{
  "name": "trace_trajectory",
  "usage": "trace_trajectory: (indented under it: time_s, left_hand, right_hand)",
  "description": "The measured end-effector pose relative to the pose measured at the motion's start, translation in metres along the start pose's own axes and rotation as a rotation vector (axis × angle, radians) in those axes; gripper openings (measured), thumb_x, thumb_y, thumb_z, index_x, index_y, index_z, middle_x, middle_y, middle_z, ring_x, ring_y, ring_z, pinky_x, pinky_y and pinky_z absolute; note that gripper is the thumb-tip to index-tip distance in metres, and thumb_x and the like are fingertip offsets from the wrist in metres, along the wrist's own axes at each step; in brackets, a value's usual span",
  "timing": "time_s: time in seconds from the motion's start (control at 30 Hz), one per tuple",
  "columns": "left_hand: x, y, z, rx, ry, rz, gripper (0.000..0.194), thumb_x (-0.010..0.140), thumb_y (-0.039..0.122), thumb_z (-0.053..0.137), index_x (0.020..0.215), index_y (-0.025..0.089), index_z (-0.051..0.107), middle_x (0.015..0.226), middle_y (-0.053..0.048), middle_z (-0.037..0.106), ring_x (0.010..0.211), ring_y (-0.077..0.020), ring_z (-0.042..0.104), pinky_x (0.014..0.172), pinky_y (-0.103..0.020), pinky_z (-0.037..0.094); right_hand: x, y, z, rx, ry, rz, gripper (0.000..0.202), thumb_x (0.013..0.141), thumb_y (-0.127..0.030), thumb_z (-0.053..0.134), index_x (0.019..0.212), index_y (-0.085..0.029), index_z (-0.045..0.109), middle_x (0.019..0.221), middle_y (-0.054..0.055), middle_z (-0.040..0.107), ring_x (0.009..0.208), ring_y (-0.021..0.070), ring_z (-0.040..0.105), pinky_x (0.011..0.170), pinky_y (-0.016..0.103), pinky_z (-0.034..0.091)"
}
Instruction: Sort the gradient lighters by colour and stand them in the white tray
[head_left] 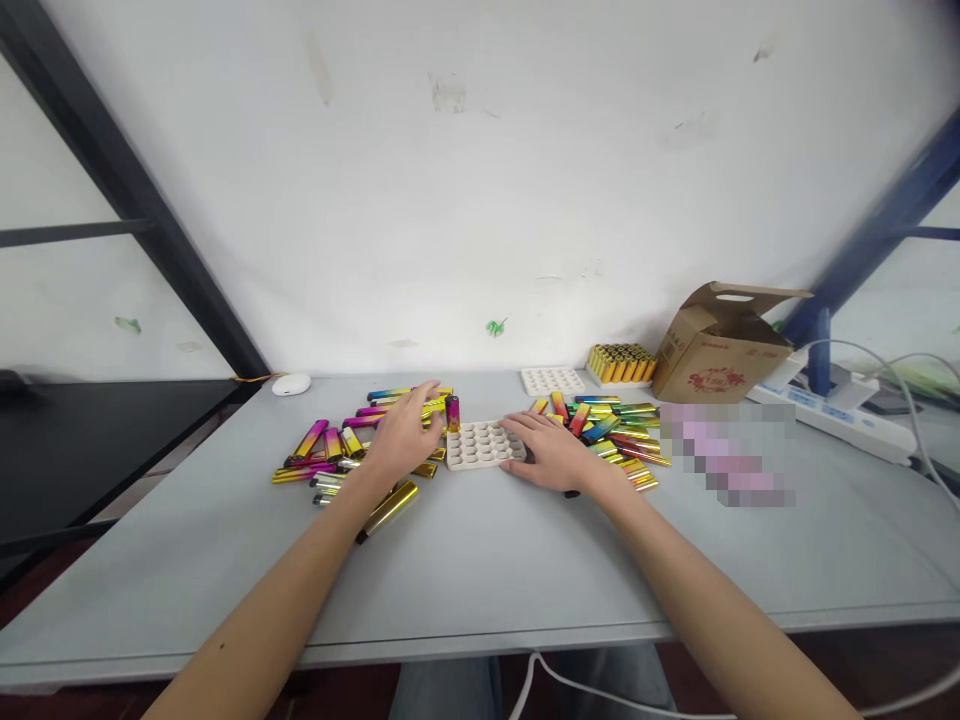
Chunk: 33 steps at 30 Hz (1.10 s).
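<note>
A white tray (472, 461) with rows of round holes lies in the middle of the table. One magenta-and-orange lighter (453, 414) stands upright at its back left corner. My left hand (405, 435) is just left of that lighter, over a pile of shiny lighters (390, 512); its fingers and thumb are spread, with nothing visibly held. My right hand (551, 452) grips the tray's right side, fingers over the holes and thumb at the front corner. Something dark shows under its palm, too hidden to name. Beside it spreads a second pile of colourful lighters (600, 430).
Farther back lie another white holed tray (553, 380) and a tray packed with upright yellow lighters (622, 365). An open cardboard box (720, 365) stands at the right, near a power strip (847, 415) with cables. A white rounded case (291, 384) sits at the back left.
</note>
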<state>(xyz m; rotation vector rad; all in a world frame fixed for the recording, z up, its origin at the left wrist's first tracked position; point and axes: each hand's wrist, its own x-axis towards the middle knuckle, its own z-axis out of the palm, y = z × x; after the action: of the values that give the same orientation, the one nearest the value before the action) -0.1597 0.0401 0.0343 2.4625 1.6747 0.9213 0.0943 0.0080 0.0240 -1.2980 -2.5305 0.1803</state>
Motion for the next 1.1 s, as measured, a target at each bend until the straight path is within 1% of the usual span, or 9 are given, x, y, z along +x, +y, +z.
trace_trajectory:
  time_s: [0.1,0.27,0.33,0.43,0.67,0.83,0.93,1.0,1.1]
  left_hand:
    - [0.004,-0.017,-0.011,0.185,0.014,-0.069,0.038,0.086,0.018,0.038,0.120,0.018,0.057,0.120,-0.009,0.064,0.114,-0.0278,0.054,0.096,-0.041,0.042]
    - [0.006,-0.037,-0.016,0.377,-0.161,-0.265,0.035,0.090,0.031,0.038,0.112,0.019,0.062,0.110,-0.012,0.068,0.103,-0.0332,0.060,0.090,-0.049,0.041]
    - [0.006,-0.038,-0.016,0.385,-0.177,-0.267,0.033,0.090,0.031,0.038,0.111,0.020,0.062,0.106,-0.011,0.070,0.100,-0.0313,0.061,0.094,-0.050,0.038]
    - [0.006,-0.038,-0.015,0.351,-0.133,-0.248,0.032,0.090,0.029,0.040,0.112,0.021,0.062,0.107,-0.010,0.069,0.102,-0.0296,0.061,0.094,-0.048,0.038]
    - [0.007,-0.044,-0.013,0.206,-0.063,-0.189,0.028,0.086,0.022,0.045,0.108,0.024,0.062,0.098,-0.009,0.068,0.091,-0.0272,0.062,0.080,-0.039,0.046]
    - [0.005,-0.038,-0.015,0.119,0.072,-0.166,0.031,0.089,0.020,0.041,0.111,0.024,0.062,0.111,-0.009,0.062,0.094,-0.0260,0.062,0.079,-0.037,0.048]
    - [0.006,-0.029,-0.018,0.005,0.231,-0.099,0.030,0.091,0.025,0.043,0.115,0.023,0.061,0.116,-0.009,0.058,0.101,-0.0251,0.060,0.089,-0.037,0.047]
    - [0.007,-0.024,-0.019,-0.111,0.354,-0.082,0.029,0.089,0.028,0.050,0.115,0.021,0.061,0.113,-0.009,0.060,0.101,-0.0234,0.061,0.093,-0.036,0.046]
    - [0.010,-0.017,-0.022,-0.426,0.474,-0.174,0.035,0.082,0.034,0.064,0.113,0.020,0.061,0.102,-0.007,0.065,0.090,-0.0195,0.064,0.087,-0.034,0.049]
  right_hand:
    - [0.000,-0.001,-0.001,0.000,-0.009,0.008,0.057,0.087,-0.047,0.052,0.136,-0.019,0.046,0.139,0.012,0.050,0.129,0.0301,0.044,0.106,0.047,0.035]
    - [0.000,-0.002,-0.001,-0.007,-0.011,0.009,0.057,0.088,-0.047,0.052,0.137,-0.018,0.046,0.139,0.013,0.050,0.128,0.0301,0.044,0.106,0.047,0.034]
    - [0.000,-0.002,-0.001,-0.009,-0.009,0.005,0.057,0.088,-0.046,0.052,0.137,-0.018,0.046,0.139,0.013,0.050,0.129,0.0298,0.044,0.107,0.046,0.034]
    - [0.000,-0.001,-0.001,-0.010,-0.006,0.000,0.057,0.088,-0.046,0.051,0.137,-0.017,0.046,0.139,0.012,0.050,0.129,0.0296,0.043,0.107,0.046,0.034]
    - [-0.001,-0.001,0.000,-0.007,0.001,-0.001,0.056,0.088,-0.045,0.052,0.137,-0.018,0.046,0.140,0.012,0.050,0.129,0.0295,0.043,0.107,0.046,0.034]
    - [0.000,0.000,0.001,0.000,0.006,-0.005,0.057,0.087,-0.044,0.054,0.137,-0.018,0.046,0.139,0.012,0.050,0.129,0.0291,0.043,0.108,0.045,0.034]
    - [0.000,0.000,0.001,0.001,0.004,-0.006,0.057,0.087,-0.044,0.054,0.137,-0.018,0.045,0.139,0.012,0.050,0.130,0.0291,0.043,0.109,0.045,0.032]
    - [0.000,0.000,0.001,-0.004,0.003,-0.002,0.057,0.087,-0.044,0.054,0.137,-0.018,0.045,0.139,0.013,0.050,0.130,0.0292,0.043,0.109,0.045,0.032]
    - [0.000,-0.001,0.001,-0.009,0.006,0.003,0.057,0.087,-0.044,0.054,0.137,-0.016,0.046,0.139,0.013,0.051,0.129,0.0293,0.043,0.109,0.045,0.032]
